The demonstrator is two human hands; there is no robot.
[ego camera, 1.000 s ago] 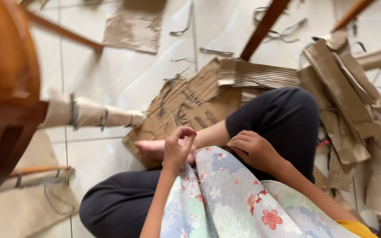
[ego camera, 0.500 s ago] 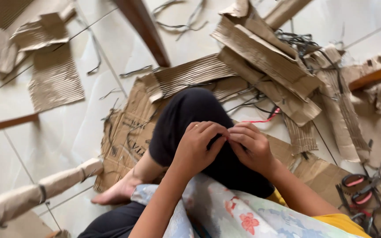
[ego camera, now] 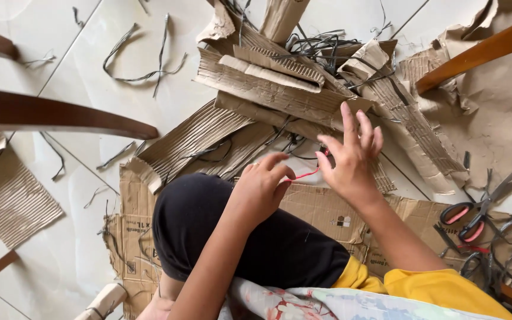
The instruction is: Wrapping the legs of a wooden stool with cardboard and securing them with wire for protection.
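Left hand point(ego camera: 262, 186): curled shut, pinching one end of a thin red string point(ego camera: 304, 174) above the raised knee.
Right hand point(ego camera: 351, 157): fingers spread, taking the string's other end.
Around: torn cardboard strips point(ego camera: 274, 89), red-handled scissors point(ego camera: 475, 213) on the floor point(ego camera: 72, 77).

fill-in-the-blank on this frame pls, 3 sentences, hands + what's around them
1. Between the left hand and the right hand runs a thin strand coloured ____.
2. The scissors lying on the cardboard sheet at the right have handles coloured ____.
3. The right hand's fingers are ____ rather than curled into a fist.

Missing words: red; red; spread
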